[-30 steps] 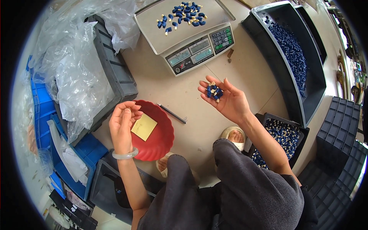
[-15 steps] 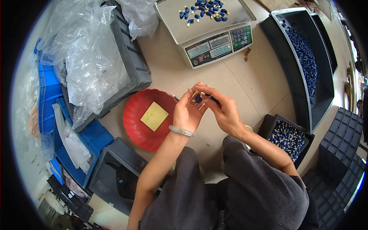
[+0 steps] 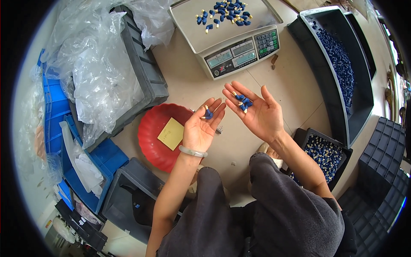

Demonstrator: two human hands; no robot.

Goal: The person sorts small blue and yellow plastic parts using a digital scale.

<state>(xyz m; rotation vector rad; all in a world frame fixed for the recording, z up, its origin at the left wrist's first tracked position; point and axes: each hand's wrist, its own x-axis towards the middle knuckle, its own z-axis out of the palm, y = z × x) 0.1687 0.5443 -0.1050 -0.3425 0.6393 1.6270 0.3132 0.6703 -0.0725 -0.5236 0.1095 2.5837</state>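
My right hand [image 3: 261, 115] is palm up with its fingers stretched out, carrying several small blue plastic parts with cream tips [image 3: 243, 102] on the fingers. My left hand [image 3: 201, 128], also palm up, has its fingers slightly curled around one or two of the same blue and cream parts [image 3: 207, 113]. The hands are apart, held above the floor in front of my knees. Beyond them stands a digital scale [image 3: 242, 53], with a loose group of blue and cream parts [image 3: 229, 12] on its metal pan.
A red scalloped basin [image 3: 147, 145] with a yellow paper note [image 3: 171, 133] lies beside my left hand. On the right are a long dark bin of blue pieces [image 3: 336, 64] and a small black tray [image 3: 302, 139] of blue and cream parts. Clear plastic bags [image 3: 102, 73] fill a grey crate [image 3: 147, 64].
My hands were together over the parts. They have separated, the right moving right and turning palm up with several parts showing on it, the left moving slightly left.
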